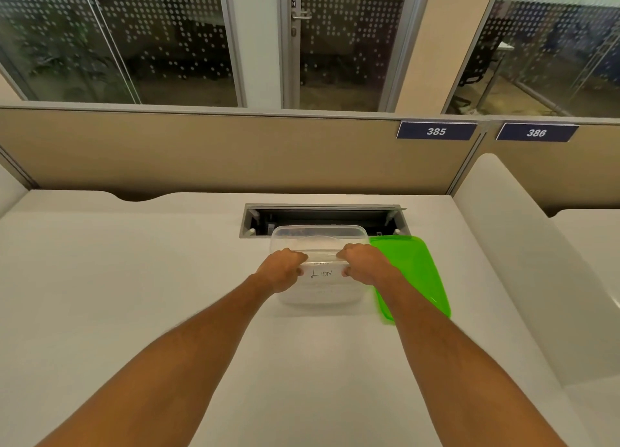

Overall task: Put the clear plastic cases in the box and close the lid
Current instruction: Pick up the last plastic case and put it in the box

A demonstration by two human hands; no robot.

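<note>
White desk (134, 279), and we've got both hands (283, 270) (364, 267) pinching a clear case (322, 274) by its ends, long side running between our fingers, box (318, 235) right underneath.

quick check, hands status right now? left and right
Left hand: closed on the left end of the clear plastic cases, over the box.
Right hand: closed on their right end.

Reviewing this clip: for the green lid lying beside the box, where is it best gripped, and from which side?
Probably the green lid by its long right edge, approached from the right. It lies flat on the desk, its left edge close against the clear box, where both hands (left hand, right hand) are holding clear cases.
</note>
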